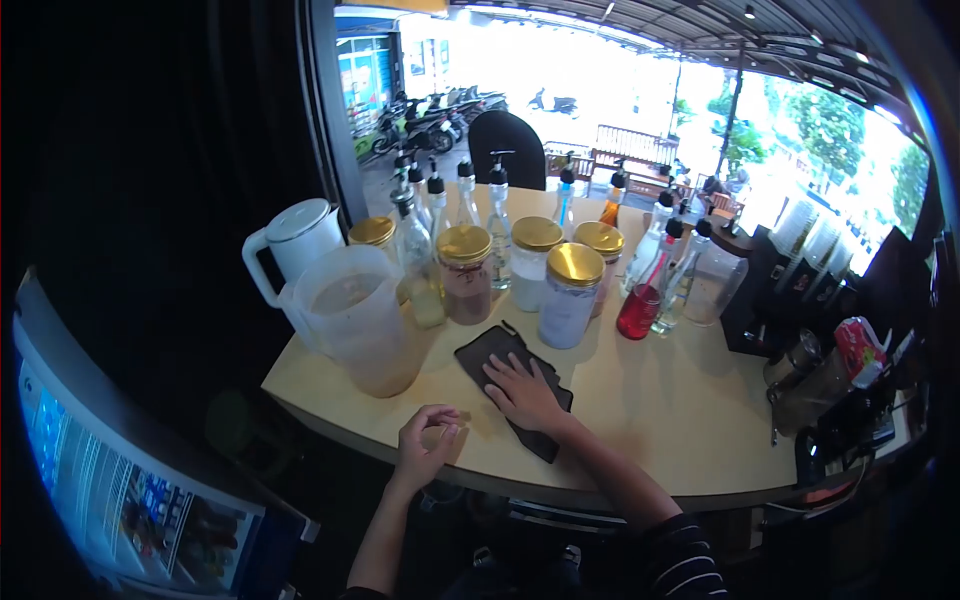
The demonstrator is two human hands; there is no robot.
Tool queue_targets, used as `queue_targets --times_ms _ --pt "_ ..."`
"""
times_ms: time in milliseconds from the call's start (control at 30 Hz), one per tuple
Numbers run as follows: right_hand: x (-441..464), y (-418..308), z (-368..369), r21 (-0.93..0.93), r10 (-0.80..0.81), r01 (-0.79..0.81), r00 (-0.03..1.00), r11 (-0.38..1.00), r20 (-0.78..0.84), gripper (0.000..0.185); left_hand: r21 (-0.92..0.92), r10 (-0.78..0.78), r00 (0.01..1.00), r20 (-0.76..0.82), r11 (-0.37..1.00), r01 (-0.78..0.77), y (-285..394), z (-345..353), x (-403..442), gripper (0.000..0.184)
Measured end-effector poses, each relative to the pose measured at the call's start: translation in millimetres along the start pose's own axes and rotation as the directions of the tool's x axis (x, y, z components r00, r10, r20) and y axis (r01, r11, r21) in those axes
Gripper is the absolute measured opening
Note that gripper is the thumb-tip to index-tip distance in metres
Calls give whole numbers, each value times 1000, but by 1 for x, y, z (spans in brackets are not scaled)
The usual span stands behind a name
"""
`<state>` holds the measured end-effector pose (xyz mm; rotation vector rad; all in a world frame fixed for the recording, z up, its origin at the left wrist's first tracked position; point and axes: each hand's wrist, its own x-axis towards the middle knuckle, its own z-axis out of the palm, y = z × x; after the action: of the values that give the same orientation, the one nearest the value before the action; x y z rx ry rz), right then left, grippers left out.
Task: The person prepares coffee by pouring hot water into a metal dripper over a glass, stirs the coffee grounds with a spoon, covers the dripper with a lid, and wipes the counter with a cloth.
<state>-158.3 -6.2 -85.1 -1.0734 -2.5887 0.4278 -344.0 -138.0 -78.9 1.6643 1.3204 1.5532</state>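
Observation:
My right hand [525, 393] lies flat with spread fingers on a flat black mat-like piece [490, 350] near the front of the wooden counter [640, 440]. What kind of piece it is I cannot make out; a small loop sticks out at its far corner. My left hand [428, 440] hovers by the counter's front edge, fingers loosely curled and apart from the thumb, with nothing visible in it. Closest to that hand stands a frosted plastic pitcher [360, 330]. Beyond the black piece is a gold-lidded jar [572, 300] of pale contents.
Behind are a white lidded jug [300, 235], more gold-lidded jars [466, 280], several pump bottles [499, 220] and a red syrup bottle [640, 305]. A dark cup rack [765, 300] and a metal canister [793, 358] stand right. A lit glass-front fridge [140, 500] sits lower left.

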Motion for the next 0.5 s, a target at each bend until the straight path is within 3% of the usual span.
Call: queue_targets --times_ms 33,67,133,167,200,267,333,400,433,500 --pt "-3 13 7 43 -61 66 991 997 -118 47 -9 12 1000 12 1000 -12 1 5 8 26" --pt "-6 14 -3 38 -48 54 991 998 -128 47 -5 32 999 28 999 -32 2 10 17 27" --pt "-9 18 -27 485 101 153 883 861 -458 37 -4 66 996 56 998 -66 3 22 32 28" --pt "-5 25 -36 322 114 165 710 932 -695 50 -50 78 997 26 996 -77 4 30 41 28" --pt "-1 28 -47 310 111 164 699 937 -706 50 -96 87 996 -6 992 -87 5 38 50 28" --pt "5 33 -63 403 407 -88 357 911 -841 72 -151 101 995 -9 983 -101 5 55 62 29" --pt "24 61 -57 402 408 -100 385 910 -828 92 -200 110 994 -9 974 -110 6 71 76 31" --pt "40 67 -52 379 382 -95 426 920 -820 98 -264 111 993 37 960 -97 6 85 87 35" --pt "41 67 -54 324 370 -178 460 929 -807 109 -278 129 991 43 954 -112 5 92 94 36" --pt "47 63 -55 366 424 -214 470 905 -774 108 -302 132 991 -8 945 -129 4 104 111 36"
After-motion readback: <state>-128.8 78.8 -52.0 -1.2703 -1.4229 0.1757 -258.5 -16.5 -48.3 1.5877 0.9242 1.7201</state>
